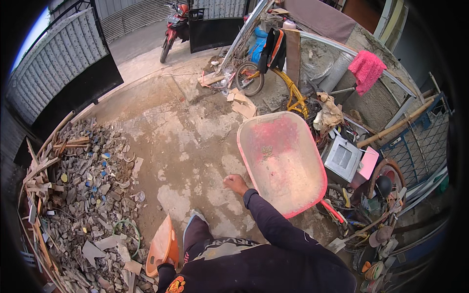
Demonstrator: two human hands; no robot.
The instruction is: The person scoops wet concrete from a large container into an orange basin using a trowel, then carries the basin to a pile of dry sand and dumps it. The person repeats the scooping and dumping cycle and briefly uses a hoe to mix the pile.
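An orange plastic tub (165,240) is tipped on its side by my left leg, its handle slot facing the rubble. At the lower edge my left hand (165,266) is at the tub's rim, gripping it; its fingers are mostly hidden by the dark sleeve and the tub. My right hand (236,184) hangs over the ground in front of me, fingers curled with nothing seen in them. Just beyond it, on the right, stands a wheelbarrow (308,178) with a worn red and pale tray, a little dirt on its bottom and a red handle on the near side.
A heap of broken rubble (97,190) covers the left, edged by wood strips (36,222). On the right lie a small metal cabinet (343,158), a yellow bicycle (293,93), poles and scrap. Beyond the gate (61,68), a red motorcycle (175,29) is parked.
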